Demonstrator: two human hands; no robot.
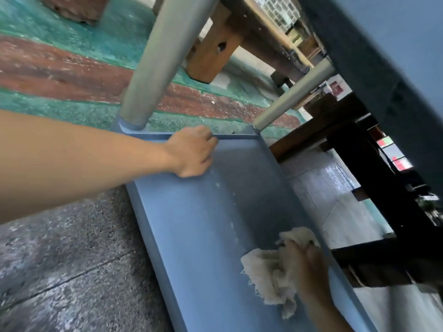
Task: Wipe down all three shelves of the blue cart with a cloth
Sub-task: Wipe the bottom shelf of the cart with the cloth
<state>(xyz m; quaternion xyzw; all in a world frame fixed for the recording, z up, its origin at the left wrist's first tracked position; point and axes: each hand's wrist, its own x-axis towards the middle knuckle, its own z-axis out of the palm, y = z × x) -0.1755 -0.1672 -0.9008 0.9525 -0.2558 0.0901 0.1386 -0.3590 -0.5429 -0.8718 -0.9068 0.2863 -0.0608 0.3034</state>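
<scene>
A low blue cart shelf runs from the upper middle to the bottom of the view, with raised rims. My right hand presses a crumpled cream cloth onto the shelf near its right rim, fingers closed over the cloth. My left hand rests on the shelf's far left corner, its fingers curled over the rim. Two grey metal posts rise from the far corners. The underside of the blue shelf above fills the upper right.
Speckled grey floor lies left of the cart, with a green and red painted strip beyond. Wooden furniture legs stand behind the cart. Dark wooden beams run close along the right side.
</scene>
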